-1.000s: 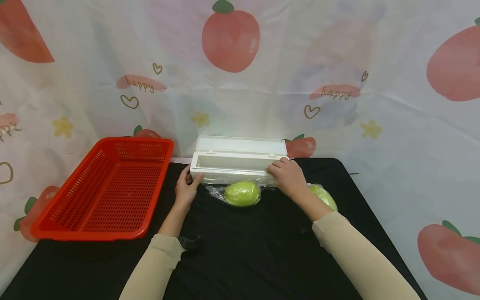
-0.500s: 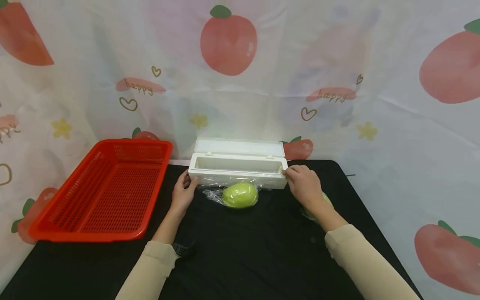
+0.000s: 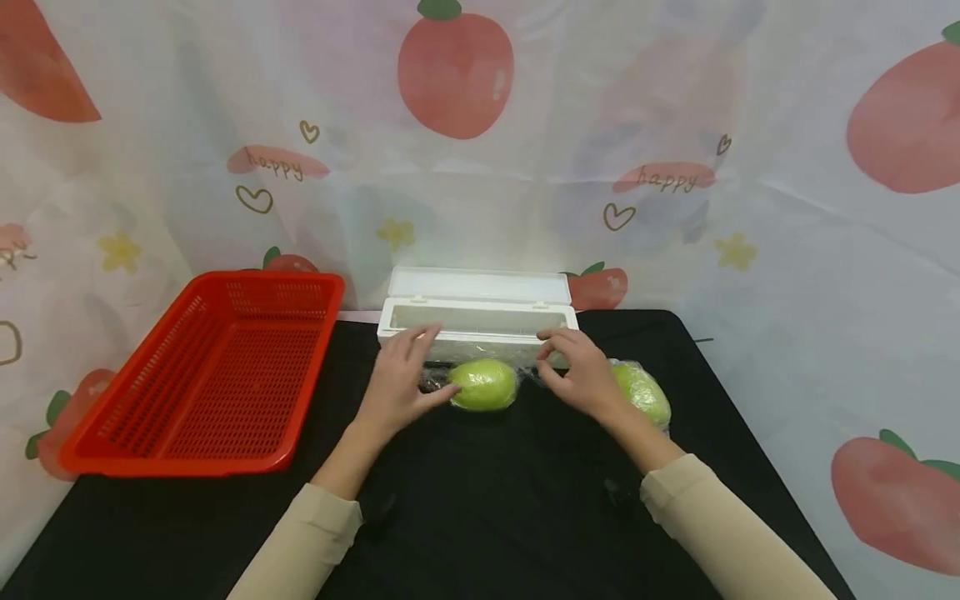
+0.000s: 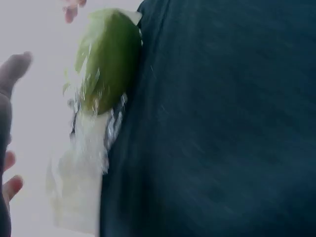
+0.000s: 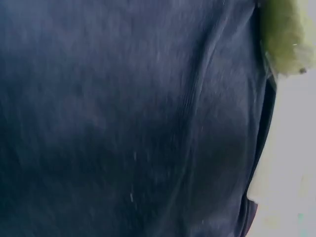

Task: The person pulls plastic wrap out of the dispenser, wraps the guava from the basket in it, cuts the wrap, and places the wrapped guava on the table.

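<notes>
A green oval fruit [image 3: 484, 385] in clear cling film lies against the front of a long white cling film dispenser [image 3: 480, 348], whose lid stands up. Crumpled film trails from the fruit's left end. My left hand [image 3: 401, 379] is at the fruit's left, thumb tip beside it and fingers straight over the dispenser's front; the left wrist view shows its thumb [image 4: 15, 69] at the left edge. To the fruit's right, my right hand [image 3: 577, 371] has bent fingers and a gap to the thumb, with nothing visible between. The right wrist view does not show that hand.
A second film-wrapped green fruit [image 3: 642, 393] lies right of my right wrist. A red slotted basket [image 3: 202, 467] stands at the left on the black cloth [image 3: 495, 517]. Behind the table hangs a printed curtain [image 3: 510, 217].
My left hand has left the dispenser's left end and moved right beside the fruit. My right hand ran along to the dispenser's right end, let go and came back left.
</notes>
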The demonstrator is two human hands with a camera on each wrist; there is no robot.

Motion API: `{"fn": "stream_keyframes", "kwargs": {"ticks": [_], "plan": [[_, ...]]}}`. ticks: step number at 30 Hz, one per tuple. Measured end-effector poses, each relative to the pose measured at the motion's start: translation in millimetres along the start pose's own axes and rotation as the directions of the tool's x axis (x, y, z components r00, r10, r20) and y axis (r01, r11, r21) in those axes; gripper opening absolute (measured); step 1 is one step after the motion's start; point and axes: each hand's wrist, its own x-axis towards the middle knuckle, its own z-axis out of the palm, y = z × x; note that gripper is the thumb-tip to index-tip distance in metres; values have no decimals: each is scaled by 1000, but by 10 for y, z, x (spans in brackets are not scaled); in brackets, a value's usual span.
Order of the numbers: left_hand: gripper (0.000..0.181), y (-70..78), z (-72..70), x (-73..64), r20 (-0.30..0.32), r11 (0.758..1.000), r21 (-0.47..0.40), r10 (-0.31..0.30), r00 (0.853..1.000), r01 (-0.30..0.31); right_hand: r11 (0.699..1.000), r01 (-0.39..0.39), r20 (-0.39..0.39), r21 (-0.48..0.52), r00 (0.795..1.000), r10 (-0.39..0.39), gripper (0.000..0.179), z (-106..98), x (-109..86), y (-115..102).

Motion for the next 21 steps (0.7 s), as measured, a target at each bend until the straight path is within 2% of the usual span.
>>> {"fn": "stream_keyframes", "kwargs": {"ticks": [1, 2, 4, 6, 7, 10, 12, 13, 15, 17, 19, 21], "plan": [[107, 44, 19, 64, 73, 997, 47, 50, 996, -54, 998, -32, 22, 57, 999, 31, 9, 0, -16, -25], [113, 87, 41, 125, 150, 992, 83, 82, 985, -95, 991, -78, 52, 111, 996, 73, 9, -4, -32, -56], [122, 163, 85, 231, 286, 979, 140, 105, 952, -150, 958, -176, 123, 227, 981, 151, 12, -11, -57, -124], [121, 216, 109, 311, 383, 968, 175, 100, 918, -179, 897, -271, 204, 350, 956, 210, 12, -41, -63, -233], [116, 244, 128, 354, 405, 966, 171, 112, 907, -195, 856, -310, 236, 415, 945, 228, 12, -58, -88, -253], [96, 294, 155, 426, 431, 967, 112, 159, 888, -228, 732, -355, 293, 581, 931, 218, 8, -91, -153, -303], [84, 313, 162, 446, 433, 968, 48, 203, 878, -247, 671, -355, 311, 651, 931, 191, 8, -104, -195, -312], [82, 302, 157, 437, 432, 969, 23, 214, 876, -248, 651, -347, 312, 675, 934, 174, 8, -55, -221, -279], [80, 289, 136, 423, 433, 970, -5, 220, 874, -242, 624, -342, 321, 703, 935, 151, 10, -27, -233, -300], [78, 285, 120, 412, 435, 974, -21, 213, 875, -227, 613, -345, 325, 710, 934, 149, 11, -10, -255, -330], [76, 285, 113, 388, 437, 982, -38, 184, 880, -187, 612, -348, 319, 710, 934, 161, 11, 6, -291, -368], [82, 291, 112, 351, 444, 990, -43, 142, 885, -137, 625, -350, 307, 698, 935, 180, 11, 27, -335, -423]]}}
